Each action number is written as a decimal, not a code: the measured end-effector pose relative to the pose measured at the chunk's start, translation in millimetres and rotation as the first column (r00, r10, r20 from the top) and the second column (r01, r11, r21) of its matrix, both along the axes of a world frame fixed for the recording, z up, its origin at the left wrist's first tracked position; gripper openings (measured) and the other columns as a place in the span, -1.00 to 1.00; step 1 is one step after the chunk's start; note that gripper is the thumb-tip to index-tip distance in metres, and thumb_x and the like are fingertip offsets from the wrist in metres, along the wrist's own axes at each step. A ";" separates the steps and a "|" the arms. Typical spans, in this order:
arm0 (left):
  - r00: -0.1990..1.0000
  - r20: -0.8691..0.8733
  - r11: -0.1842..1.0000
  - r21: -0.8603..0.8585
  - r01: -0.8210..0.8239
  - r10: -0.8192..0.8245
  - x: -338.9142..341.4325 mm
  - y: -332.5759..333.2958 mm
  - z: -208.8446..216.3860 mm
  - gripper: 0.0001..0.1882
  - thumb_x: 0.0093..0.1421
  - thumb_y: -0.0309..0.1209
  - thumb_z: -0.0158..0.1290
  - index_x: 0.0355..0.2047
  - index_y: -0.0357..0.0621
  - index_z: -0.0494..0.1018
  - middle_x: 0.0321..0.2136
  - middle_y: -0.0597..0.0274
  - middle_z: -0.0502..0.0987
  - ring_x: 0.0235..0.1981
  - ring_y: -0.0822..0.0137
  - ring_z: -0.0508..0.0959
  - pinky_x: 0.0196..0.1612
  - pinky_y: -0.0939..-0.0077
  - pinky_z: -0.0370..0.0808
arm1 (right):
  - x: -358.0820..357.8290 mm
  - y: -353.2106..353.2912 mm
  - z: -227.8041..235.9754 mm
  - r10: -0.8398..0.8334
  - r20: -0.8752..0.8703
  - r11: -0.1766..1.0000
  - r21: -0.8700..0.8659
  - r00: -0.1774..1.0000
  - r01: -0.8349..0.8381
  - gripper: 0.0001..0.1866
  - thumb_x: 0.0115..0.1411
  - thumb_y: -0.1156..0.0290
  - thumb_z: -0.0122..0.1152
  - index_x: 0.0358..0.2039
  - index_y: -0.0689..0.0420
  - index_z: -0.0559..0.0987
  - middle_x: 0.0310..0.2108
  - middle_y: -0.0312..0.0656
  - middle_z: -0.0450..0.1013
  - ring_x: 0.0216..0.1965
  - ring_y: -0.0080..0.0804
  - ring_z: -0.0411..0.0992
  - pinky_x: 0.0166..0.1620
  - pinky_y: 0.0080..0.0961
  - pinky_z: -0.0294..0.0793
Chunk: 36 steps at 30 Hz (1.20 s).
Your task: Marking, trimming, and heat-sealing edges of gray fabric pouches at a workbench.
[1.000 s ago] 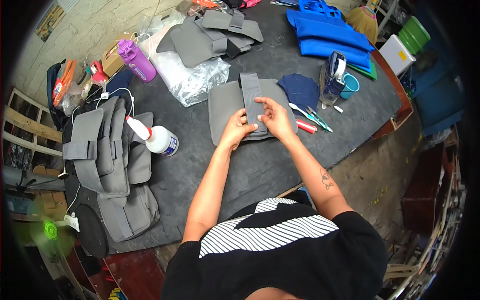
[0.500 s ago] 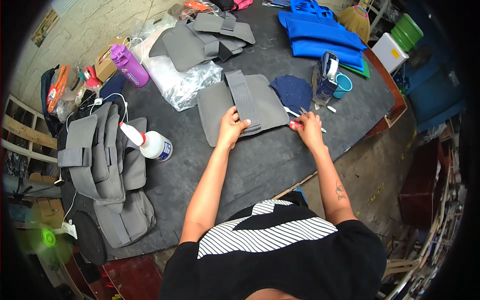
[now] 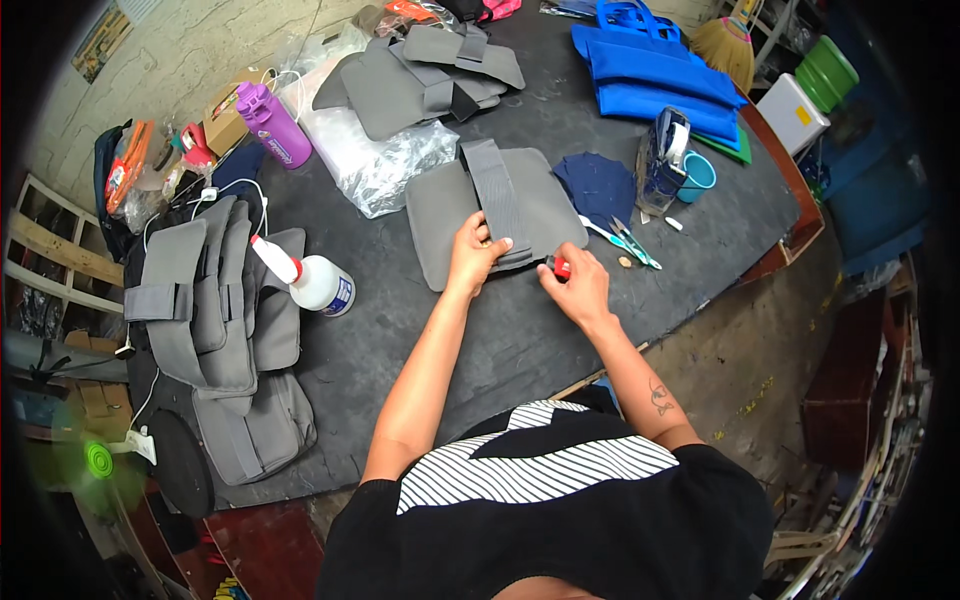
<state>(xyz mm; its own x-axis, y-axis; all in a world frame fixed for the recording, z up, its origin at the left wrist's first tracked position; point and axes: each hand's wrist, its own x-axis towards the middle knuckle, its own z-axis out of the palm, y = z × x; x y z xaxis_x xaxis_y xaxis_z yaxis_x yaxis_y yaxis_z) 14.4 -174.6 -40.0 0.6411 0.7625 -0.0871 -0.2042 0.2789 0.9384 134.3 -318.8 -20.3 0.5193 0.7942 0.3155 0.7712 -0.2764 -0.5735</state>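
Observation:
A flat grey fabric pad (image 3: pixel 440 215) with a wide ribbed strap (image 3: pixel 492 190) across it lies on the dark table. My left hand (image 3: pixel 474 252) grips its near edge, thumb pressed on the strap's lower end. At the pad's near right corner, my right hand (image 3: pixel 580 285) is closed around a small red lighter-like object (image 3: pixel 562 270), most of it hidden by the fingers. Just right of the pad lie thread snips (image 3: pixel 634 243) and a white and teal toothbrush-like tool (image 3: pixel 603 233), next to a dark blue cloth piece (image 3: pixel 597 187).
Grey pads pile up at the far side (image 3: pixel 385 95) and at the left (image 3: pixel 175 340). A white spray bottle (image 3: pixel 325 287), a purple bottle (image 3: pixel 275 128) and clear plastic (image 3: pixel 400 165) stand or lie leftward. Rightward are a tape dispenser (image 3: pixel 663 165), a teal cup (image 3: pixel 698 178) and blue bags (image 3: pixel 655 85).
My right hand has moved left from beside the snips to the pad's near edge, carrying the red object. My left hand keeps its hold. The whole view has shifted slightly.

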 end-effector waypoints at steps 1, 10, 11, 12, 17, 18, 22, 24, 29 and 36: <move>1.000 0.001 1.000 0.001 0.000 0.000 0.9 0.3 0.3 -0.40 0.01 -0.67 0.09 0.09 -0.36 0.16 -0.24 0.16 0.55 -0.42 0.55 0.55 -0.48 0.77 0.42 | -1.7 2.0 -1.8 0.032 0.082 0.999 0.031 0.996 -0.035 -0.69 -0.06 0.22 0.27 -0.44 0.14 0.40 -0.54 -0.15 0.40 -0.41 -0.14 0.40 -0.33 -0.24 0.37; 1.000 0.008 1.000 -0.010 -0.008 0.008 1.2 0.6 -2.7 -0.42 0.02 -0.67 0.08 0.08 -0.34 0.18 -0.24 0.17 0.55 -0.42 0.54 0.55 -0.49 0.78 0.41 | -12.3 5.5 -2.6 -0.031 -0.216 0.999 -0.043 0.976 0.022 -0.63 0.06 0.19 0.25 -0.35 0.16 0.32 -0.48 -0.10 0.45 -0.42 -0.06 0.47 -0.35 -0.16 0.40; 1.000 0.014 1.000 -0.007 -0.013 0.013 1.5 0.8 -2.9 -0.43 0.02 -0.67 0.08 0.07 -0.34 0.19 -0.24 0.17 0.55 -0.42 0.55 0.55 -0.49 0.79 0.41 | -11.9 5.6 -2.2 -0.029 -0.216 0.999 -0.043 0.976 0.020 -0.63 0.06 0.19 0.25 -0.35 0.16 0.32 -0.48 -0.10 0.45 -0.42 -0.06 0.47 -0.35 -0.16 0.40; 1.000 0.019 1.000 -0.005 -0.017 0.017 2.0 0.0 -2.2 -0.44 0.03 -0.66 0.08 0.07 -0.34 0.20 -0.24 0.18 0.55 -0.42 0.55 0.55 -0.49 0.79 0.41 | -10.7 5.0 -2.1 -0.044 -0.372 0.998 -0.059 0.927 0.024 -0.64 0.12 0.18 0.19 -0.31 0.17 0.30 -0.47 -0.05 0.46 -0.41 -0.02 0.48 -0.34 -0.13 0.40; 1.000 0.008 0.999 0.010 -0.030 0.030 4.5 -2.6 -0.8 -0.44 0.03 -0.65 0.09 0.06 -0.33 0.21 -0.24 0.18 0.55 -0.43 0.57 0.54 -0.51 0.80 0.39 | -11.2 3.4 -13.6 0.043 -0.125 0.991 0.128 0.991 -0.027 -0.68 0.22 0.18 0.06 -0.25 0.17 0.28 -0.44 0.00 0.44 -0.41 0.01 0.47 -0.34 -0.13 0.40; 0.999 0.006 0.999 0.014 -0.037 0.037 4.5 -2.7 -1.8 -0.45 0.03 -0.65 0.09 0.06 -0.33 0.21 -0.24 0.19 0.55 -0.44 0.57 0.54 -0.52 0.80 0.38 | -11.1 3.9 -14.9 0.037 -0.067 0.990 0.136 0.997 -0.028 -0.69 0.21 0.19 0.06 -0.25 0.17 0.29 -0.42 -0.02 0.42 -0.42 0.00 0.46 -0.36 -0.15 0.40; 0.999 0.020 1.000 0.012 -0.027 0.027 3.6 -2.1 -2.8 -0.45 0.03 -0.65 0.09 0.06 -0.33 0.21 -0.24 0.19 0.55 -0.44 0.57 0.54 -0.53 0.80 0.37 | -13.6 4.2 -9.0 0.050 0.006 0.997 0.050 0.999 -0.051 -0.73 0.11 0.27 0.13 -0.31 0.16 0.32 -0.39 -0.10 0.38 -0.45 -0.03 0.42 -0.40 -0.19 0.39; 0.999 0.005 0.999 0.014 -0.034 0.034 3.2 -2.1 -1.5 -0.45 0.02 -0.65 0.10 0.05 -0.33 0.22 -0.25 0.19 0.55 -0.43 0.56 0.54 -0.52 0.80 0.39 | -14.9 7.4 -12.3 0.031 0.005 0.996 0.082 1.000 -0.031 -0.73 0.05 0.31 0.15 -0.34 0.16 0.32 -0.40 -0.11 0.38 -0.46 -0.03 0.42 -0.41 -0.19 0.38; 0.999 0.005 0.999 0.013 -0.040 0.040 4.1 -0.5 -6.8 -0.43 0.01 -0.66 0.09 0.06 -0.34 0.20 -0.25 0.18 0.55 -0.43 0.55 0.54 -0.48 0.77 0.43 | -17.4 9.8 -15.6 0.022 0.000 0.997 0.078 1.000 -0.022 -0.71 -0.05 0.36 0.20 -0.38 0.14 0.30 -0.43 -0.13 0.38 -0.47 -0.06 0.42 -0.43 -0.19 0.37; 0.999 0.011 0.999 0.002 -0.039 0.039 2.3 -2.9 -3.0 -0.41 0.01 -0.66 0.10 0.08 -0.36 0.18 -0.25 0.17 0.55 -0.43 0.56 0.54 -0.50 0.78 0.42 | -21.5 10.2 -12.3 0.034 -0.014 0.988 0.150 0.999 -0.031 -0.73 -0.06 0.38 0.21 -0.41 0.14 0.31 -0.45 -0.15 0.37 -0.50 -0.08 0.42 -0.45 -0.22 0.37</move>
<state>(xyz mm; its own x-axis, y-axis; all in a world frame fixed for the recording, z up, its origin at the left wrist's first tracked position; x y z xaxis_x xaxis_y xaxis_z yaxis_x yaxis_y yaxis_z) 16.8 -177.5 -43.1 0.6121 0.7869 -0.0784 -0.2248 0.2682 0.9367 112.9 -308.5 -32.7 0.5003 0.7552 0.4236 0.7683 -0.1617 -0.6193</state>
